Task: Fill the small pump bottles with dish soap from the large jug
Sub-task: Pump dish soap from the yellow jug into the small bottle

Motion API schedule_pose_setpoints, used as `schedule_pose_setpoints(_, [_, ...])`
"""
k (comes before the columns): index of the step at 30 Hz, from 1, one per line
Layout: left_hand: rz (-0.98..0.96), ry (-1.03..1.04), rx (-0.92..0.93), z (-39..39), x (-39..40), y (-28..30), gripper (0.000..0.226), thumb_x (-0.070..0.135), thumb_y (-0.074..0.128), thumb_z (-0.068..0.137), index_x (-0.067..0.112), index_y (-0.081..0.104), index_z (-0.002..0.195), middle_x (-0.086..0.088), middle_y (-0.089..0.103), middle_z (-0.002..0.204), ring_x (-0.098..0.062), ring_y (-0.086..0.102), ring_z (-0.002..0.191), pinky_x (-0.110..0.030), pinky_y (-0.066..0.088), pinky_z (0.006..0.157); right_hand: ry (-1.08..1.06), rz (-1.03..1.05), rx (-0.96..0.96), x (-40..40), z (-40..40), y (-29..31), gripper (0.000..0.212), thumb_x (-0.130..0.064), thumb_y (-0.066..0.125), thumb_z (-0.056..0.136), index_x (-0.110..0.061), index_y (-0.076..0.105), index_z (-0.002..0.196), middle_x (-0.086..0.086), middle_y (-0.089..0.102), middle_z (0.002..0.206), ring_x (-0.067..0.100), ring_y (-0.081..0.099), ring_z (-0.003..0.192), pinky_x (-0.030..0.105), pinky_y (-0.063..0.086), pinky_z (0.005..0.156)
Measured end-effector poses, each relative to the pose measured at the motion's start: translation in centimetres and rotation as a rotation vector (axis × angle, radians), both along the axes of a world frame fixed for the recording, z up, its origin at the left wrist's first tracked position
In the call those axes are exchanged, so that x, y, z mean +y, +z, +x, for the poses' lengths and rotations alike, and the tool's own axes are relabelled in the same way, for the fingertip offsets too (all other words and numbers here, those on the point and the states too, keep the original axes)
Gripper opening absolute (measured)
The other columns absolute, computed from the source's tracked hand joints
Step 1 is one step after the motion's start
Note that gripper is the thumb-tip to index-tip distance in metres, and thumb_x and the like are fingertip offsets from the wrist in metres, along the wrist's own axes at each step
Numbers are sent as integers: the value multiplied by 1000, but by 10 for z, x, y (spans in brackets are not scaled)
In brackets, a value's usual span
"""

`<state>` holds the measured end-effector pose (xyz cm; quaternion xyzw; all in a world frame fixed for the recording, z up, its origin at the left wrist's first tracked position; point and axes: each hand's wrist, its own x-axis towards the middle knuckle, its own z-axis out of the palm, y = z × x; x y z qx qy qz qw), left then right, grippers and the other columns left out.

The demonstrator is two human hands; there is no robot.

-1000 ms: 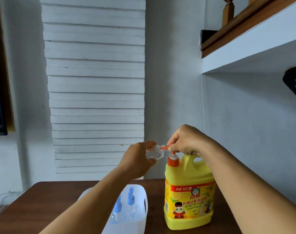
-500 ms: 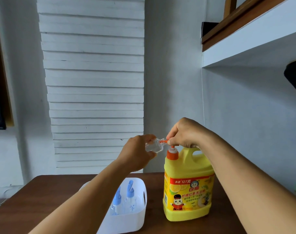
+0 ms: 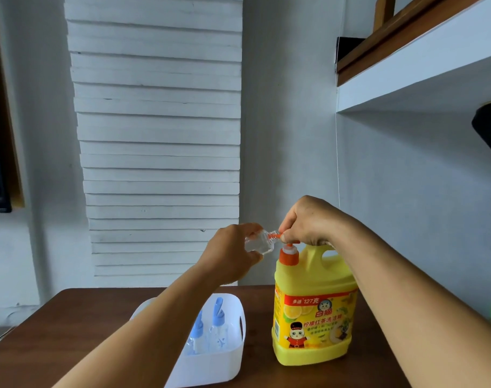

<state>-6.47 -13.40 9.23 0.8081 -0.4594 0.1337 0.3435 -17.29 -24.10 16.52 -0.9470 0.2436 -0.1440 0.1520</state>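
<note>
Nothing much has shifted: our left hand (image 3: 233,254) still grips the small clear bottle (image 3: 259,242), tilted at the jug's orange pump (image 3: 289,252). Our right hand (image 3: 308,221) is closed over the pump head. That yellow jug (image 3: 313,315) stands near the table's (image 3: 71,326) back edge, beside the white basket (image 3: 210,362).

A dark brown wooden desk (image 3: 71,331) stands against the white wall. Two things rest directly on it. A white tub (image 3: 219,359) sits near the front, left of centre, with two blue-capped bottles (image 3: 217,329) upright inside. Just to its right, apart from it, stands a yellow jug (image 3: 314,317) with an orange pump top.
</note>
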Motion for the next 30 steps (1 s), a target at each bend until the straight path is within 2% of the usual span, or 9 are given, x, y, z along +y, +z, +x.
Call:
schedule_pose_setpoints(3, [-9, -8, -12, 0, 0, 9, 44, 23, 70, 80, 25, 56, 121, 1, 64, 119, -15, 59, 101, -20, 41, 76, 23, 13, -26, 0, -4, 8, 19, -16, 67, 82, -8, 75, 97, 15, 69, 106, 13, 52, 74, 23, 42, 58])
schedule_pose_setpoints(6, [-8, -5, -8, 1, 1, 8, 44, 22, 70, 80, 24, 56, 122, 1, 64, 120, -16, 59, 101, -21, 42, 77, 25, 30, -49, -2, -4, 5, 18, -17, 68, 82, -10, 75, 97, 12, 70, 105, 13, 55, 76, 19, 42, 57])
schedule_pose_setpoints(12, [8, 1, 5, 0, 0, -4, 42, 22, 69, 81, 26, 56, 121, 2, 64, 119, -16, 59, 101, -20, 41, 76, 0, 52, -29, -1, -1, -8, 20, -16, 69, 80, -12, 75, 99, 8, 70, 105, 19, 63, 95, 28, 52, 79])
schedule_pose_setpoints(16, [6, -5, 1, -2, 1, 3, 43, 22, 69, 80, 25, 56, 121, 1, 64, 119, -17, 59, 102, -21, 42, 76, 19, 33, -3, 0, -6, 4, 21, -16, 68, 80, -9, 75, 99, 15, 68, 110, 12, 52, 77, 26, 44, 68])
schedule_pose_setpoints(19, [4, -5, -16, -2, 2, 10, 45, 22, 70, 79, 25, 56, 121, 0, 64, 119, -17, 60, 101, -22, 43, 76, 24, 26, -7, 1, -8, 11, 21, -16, 67, 81, -7, 74, 99, 16, 67, 111, 12, 48, 73, 26, 40, 66])
schedule_pose_setpoints(22, [3, 1, -6, -1, 2, 8, 45, 22, 70, 80, 24, 56, 123, 0, 64, 120, -17, 59, 101, -22, 42, 76, 19, 33, -36, 1, -6, 6, 19, -16, 68, 82, -9, 75, 98, 14, 69, 106, 14, 57, 79, 24, 44, 64])
schedule_pose_setpoints(26, [26, 6, 14, -1, 2, 1, 45, 22, 69, 80, 24, 56, 122, 0, 64, 121, -17, 60, 102, -21, 41, 75, -20, 31, -23, 2, -2, -7, 23, -18, 68, 82, -10, 72, 103, 10, 69, 107, 20, 63, 97, 27, 51, 78])
schedule_pose_setpoints(30, [35, 1, 12, -4, 2, 4, 45, 21, 69, 80, 23, 55, 123, 0, 63, 121, -18, 60, 103, -22, 42, 77, -22, 14, 7, 3, -4, 0, 26, -20, 68, 82, -9, 71, 106, 10, 68, 110, 17, 62, 92, 27, 50, 77])
